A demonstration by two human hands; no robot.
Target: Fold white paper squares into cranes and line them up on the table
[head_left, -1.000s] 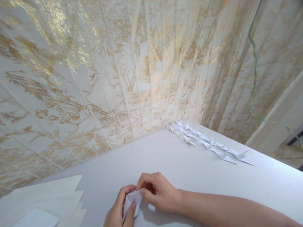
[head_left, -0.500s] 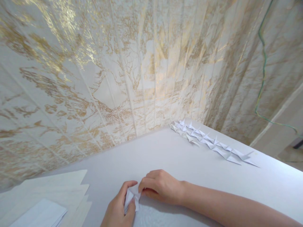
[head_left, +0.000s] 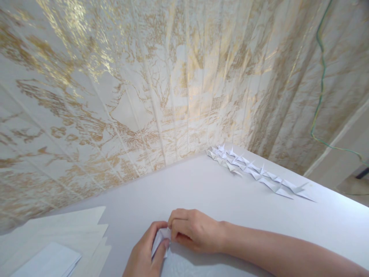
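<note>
Clasping a small white folded-paper piece (head_left: pixel 164 233) at bottom centre, the left hand (head_left: pixel 143 254) seemingly steadies it while the right hand (head_left: pixel 197 231) pinches its edge.

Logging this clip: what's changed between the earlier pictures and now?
Since the middle picture, the left hand has slid its thumb across the paper toward the right hand, and less of the paper shows. Nothing was visibly let go; the cranes and sheets stayed put.

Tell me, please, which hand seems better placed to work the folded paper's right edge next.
Probably the right hand: it is at the upper right edge of the folded paper, while the left hand is occupied gripping its left side.
</note>
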